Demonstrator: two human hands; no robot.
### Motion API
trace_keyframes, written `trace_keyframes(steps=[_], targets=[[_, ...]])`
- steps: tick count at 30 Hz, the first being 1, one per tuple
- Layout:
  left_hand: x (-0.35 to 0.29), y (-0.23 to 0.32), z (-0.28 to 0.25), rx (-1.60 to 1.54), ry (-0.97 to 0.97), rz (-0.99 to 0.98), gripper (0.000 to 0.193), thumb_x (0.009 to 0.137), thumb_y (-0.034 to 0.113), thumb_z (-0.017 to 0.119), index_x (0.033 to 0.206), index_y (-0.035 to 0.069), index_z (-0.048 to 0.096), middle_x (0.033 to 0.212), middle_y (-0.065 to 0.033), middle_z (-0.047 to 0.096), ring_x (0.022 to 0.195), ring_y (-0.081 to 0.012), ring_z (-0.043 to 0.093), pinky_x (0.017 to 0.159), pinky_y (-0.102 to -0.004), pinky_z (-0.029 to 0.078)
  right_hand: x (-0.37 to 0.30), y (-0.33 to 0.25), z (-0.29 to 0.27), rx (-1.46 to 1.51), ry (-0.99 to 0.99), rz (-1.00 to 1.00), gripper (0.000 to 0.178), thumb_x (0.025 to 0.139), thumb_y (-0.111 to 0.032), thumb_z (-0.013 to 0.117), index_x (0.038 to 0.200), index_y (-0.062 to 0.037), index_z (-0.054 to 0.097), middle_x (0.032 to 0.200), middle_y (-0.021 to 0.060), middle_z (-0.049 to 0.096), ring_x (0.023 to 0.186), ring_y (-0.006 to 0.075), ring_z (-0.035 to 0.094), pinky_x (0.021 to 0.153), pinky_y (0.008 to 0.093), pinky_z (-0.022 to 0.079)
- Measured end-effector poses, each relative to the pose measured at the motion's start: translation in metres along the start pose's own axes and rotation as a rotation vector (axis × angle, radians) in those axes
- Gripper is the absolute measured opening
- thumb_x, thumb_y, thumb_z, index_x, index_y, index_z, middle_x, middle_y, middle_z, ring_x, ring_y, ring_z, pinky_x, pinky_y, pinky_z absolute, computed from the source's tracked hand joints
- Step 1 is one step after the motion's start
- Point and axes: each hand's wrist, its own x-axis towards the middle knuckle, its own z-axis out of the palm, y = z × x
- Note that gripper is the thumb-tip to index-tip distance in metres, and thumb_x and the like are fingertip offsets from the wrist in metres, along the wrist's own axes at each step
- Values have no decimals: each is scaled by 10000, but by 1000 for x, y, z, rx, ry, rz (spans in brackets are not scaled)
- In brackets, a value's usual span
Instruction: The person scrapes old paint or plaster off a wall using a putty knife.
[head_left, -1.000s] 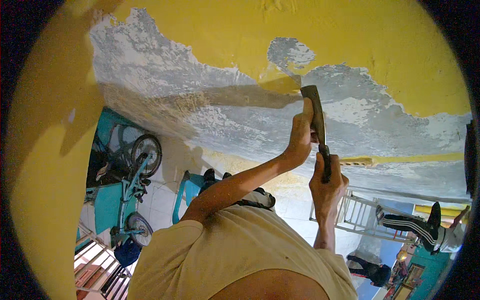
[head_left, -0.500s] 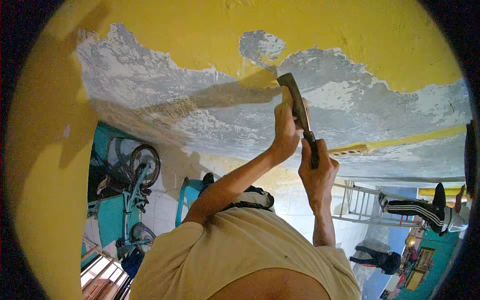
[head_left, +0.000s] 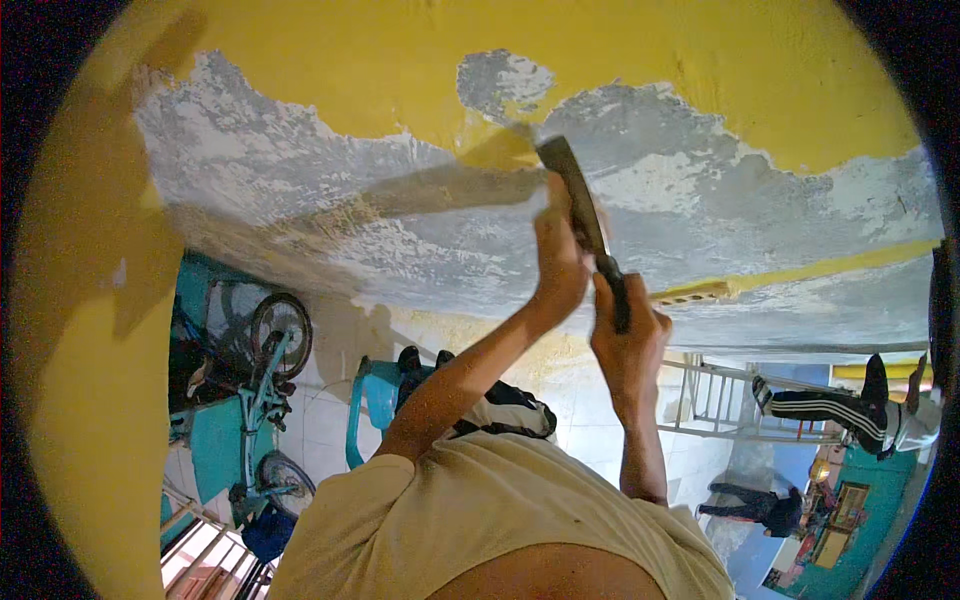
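Observation:
A flat scraper [head_left: 567,172] with a dark blade and black handle is pressed against a yellow painted surface [head_left: 330,70], at the edge of a large bare grey patch [head_left: 300,190]. My left hand [head_left: 558,262] pushes on the back of the blade, fingers wrapped around it. Just below it, my right hand [head_left: 628,338] grips the handle. The blade tip touches a remaining strip of yellow paint [head_left: 500,148]. Both forearms rise from my beige shirt [head_left: 480,520].
A teal bicycle [head_left: 262,385] and a teal plastic chair [head_left: 372,400] stand at left. At right, a person in striped trousers [head_left: 850,410] is on a white ladder frame [head_left: 720,400]. Another person [head_left: 760,505] is further off.
Both hands and the scraper have slid left and slightly up along the surface, from the grey patch toward the yellow paint edge. The view has shifted with them.

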Motion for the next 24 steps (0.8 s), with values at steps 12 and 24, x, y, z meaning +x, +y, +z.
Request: trace_keyframes(steps=[12, 24], targets=[[-1, 30, -2, -127, 49, -81, 498, 964, 468, 285, 696, 88, 462, 565, 22, 467, 482, -81, 432, 449, -233, 341, -8, -2, 10, 39, -4, -5, 143, 843, -135, 625, 777, -57, 524, 537, 145, 535, 418, 294, 528, 399, 343, 402], [0, 40, -8, -19, -58, -318, 407, 959, 430, 341, 771, 101, 491, 602, 39, 441, 525, -69, 449, 471, -230, 379, -8, 8, 12, 23, 30, 15, 153, 842, -140, 627, 775, -66, 512, 505, 140, 502, 394, 284, 498, 382, 332, 386]])
